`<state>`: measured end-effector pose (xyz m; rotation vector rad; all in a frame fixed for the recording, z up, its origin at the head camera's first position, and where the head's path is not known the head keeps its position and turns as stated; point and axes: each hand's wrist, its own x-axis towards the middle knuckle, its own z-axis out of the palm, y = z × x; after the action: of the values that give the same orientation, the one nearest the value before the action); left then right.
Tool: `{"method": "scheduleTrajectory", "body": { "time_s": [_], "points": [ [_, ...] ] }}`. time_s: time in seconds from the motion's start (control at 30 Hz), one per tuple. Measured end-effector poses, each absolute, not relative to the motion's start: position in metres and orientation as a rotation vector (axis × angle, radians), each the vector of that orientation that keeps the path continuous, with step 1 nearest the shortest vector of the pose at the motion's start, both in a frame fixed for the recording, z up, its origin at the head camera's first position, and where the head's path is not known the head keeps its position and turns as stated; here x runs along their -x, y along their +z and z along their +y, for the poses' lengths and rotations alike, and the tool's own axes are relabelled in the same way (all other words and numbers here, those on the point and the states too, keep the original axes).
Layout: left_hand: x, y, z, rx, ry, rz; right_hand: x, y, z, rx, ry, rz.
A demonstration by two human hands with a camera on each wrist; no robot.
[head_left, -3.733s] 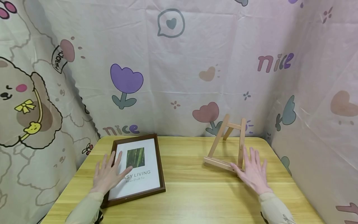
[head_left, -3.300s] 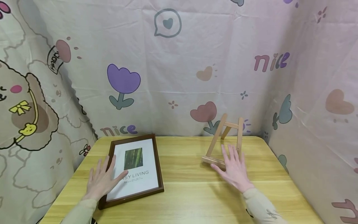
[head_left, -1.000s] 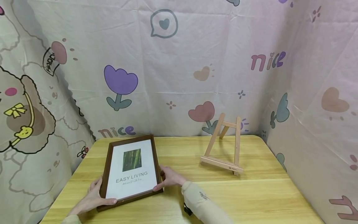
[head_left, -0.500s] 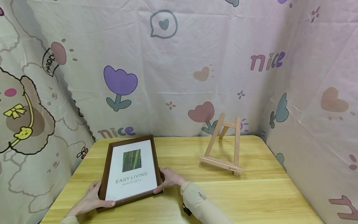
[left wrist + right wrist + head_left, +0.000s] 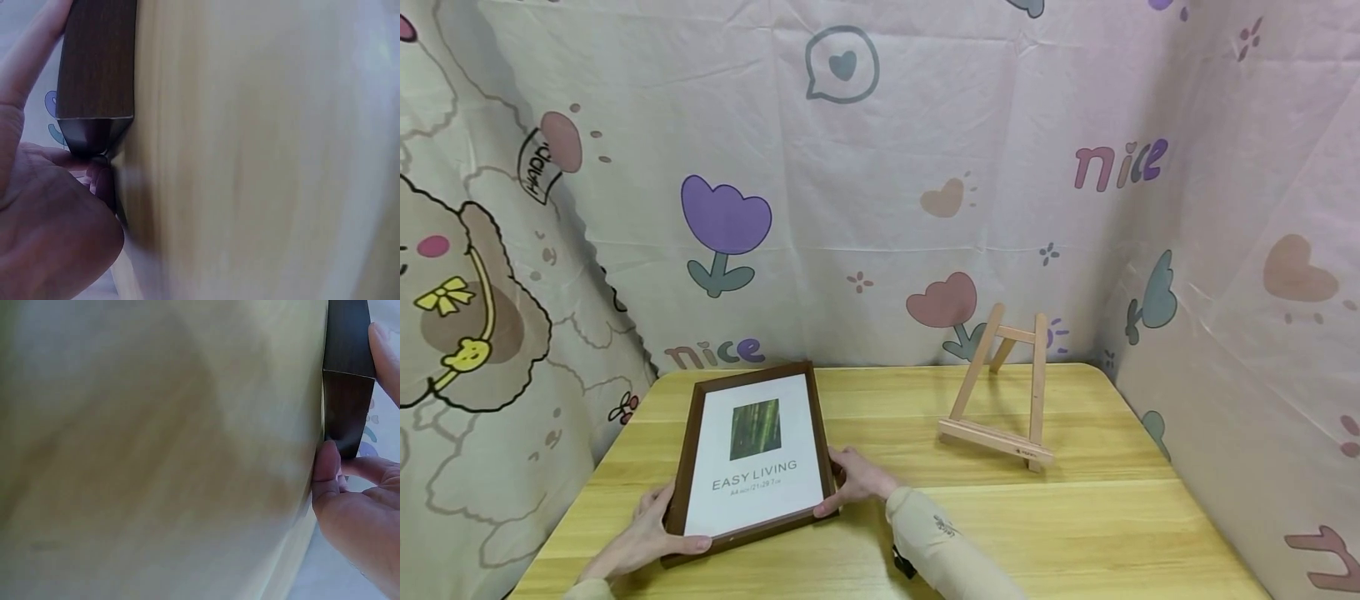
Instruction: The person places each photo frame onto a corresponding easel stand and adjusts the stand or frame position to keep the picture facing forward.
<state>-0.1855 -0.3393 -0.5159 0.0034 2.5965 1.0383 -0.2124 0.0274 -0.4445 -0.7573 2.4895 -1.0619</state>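
Note:
On the left half of the table lies a picture frame (image 5: 756, 500) with a dark brown wooden border, a white sheet reading "EASY LIVING" and a small green bamboo picture. My left hand (image 5: 638, 533) grips its lower left corner, thumb on the front border and fingers along the side. At the lower right corner my right hand (image 5: 859, 482) holds it the same way, thumb over the border. Both wrist views show the frame's thick edge (image 5: 97, 69) close over the table, with fingertips of the right hand (image 5: 369, 512) low at the side near the tabletop.
A small light wooden easel (image 5: 996, 433) stands at the back right of the table (image 5: 1075, 533), its ledge facing forward. Behind and on both sides hangs a printed cloth (image 5: 850, 208) with flowers and cartoon figures.
Earlier both hands were spread, the left over the frame and the right by the easel. The right hand crossed leftward, and both took hold of the frame's lower corners. The last second shows little motion.

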Motion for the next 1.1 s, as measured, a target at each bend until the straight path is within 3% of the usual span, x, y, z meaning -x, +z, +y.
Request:
{"method": "scheduleTrajectory", "body": {
  "time_s": [0.1, 0.17, 0.73, 1.1],
  "points": [
    [0.185, -0.516, -0.339, -0.002, 1.03, 2.605, 0.245, -0.498, 0.012, 0.6, -0.969, 2.545],
    [0.184, -0.516, -0.339, 0.001, 1.026, 2.614, 0.251, -0.508, 0.012, 0.609, -0.985, 2.538],
    [0.183, -0.517, -0.335, -0.044, 1.039, 2.664, 0.257, -0.512, 0.019, 0.798, -1.124, 2.46],
    [0.183, -0.517, -0.336, -0.043, 1.129, 2.589, 0.257, -0.513, 0.019, 0.765, -1.152, 2.458]
  ]
}}
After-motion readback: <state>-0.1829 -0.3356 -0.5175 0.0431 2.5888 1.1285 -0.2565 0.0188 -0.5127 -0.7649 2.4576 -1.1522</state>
